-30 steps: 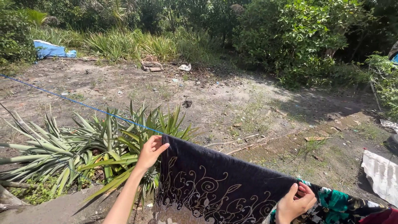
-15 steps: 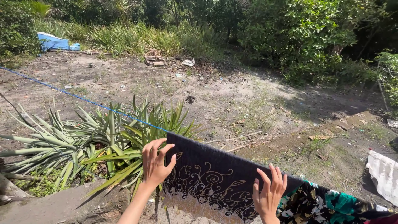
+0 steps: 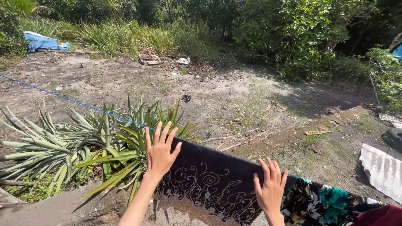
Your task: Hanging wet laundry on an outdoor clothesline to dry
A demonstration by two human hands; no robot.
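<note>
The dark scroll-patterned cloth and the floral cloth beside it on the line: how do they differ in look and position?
The dark scroll-patterned cloth is navy-black with pale curling motifs; the floral cloth is black with teal and cream flowers. The dark cloth hangs further left and higher on the blue line, the floral one lower right. The left hand lies only on the dark cloth; the right hand sits where the two meet. Both are draped over the same line.
</note>
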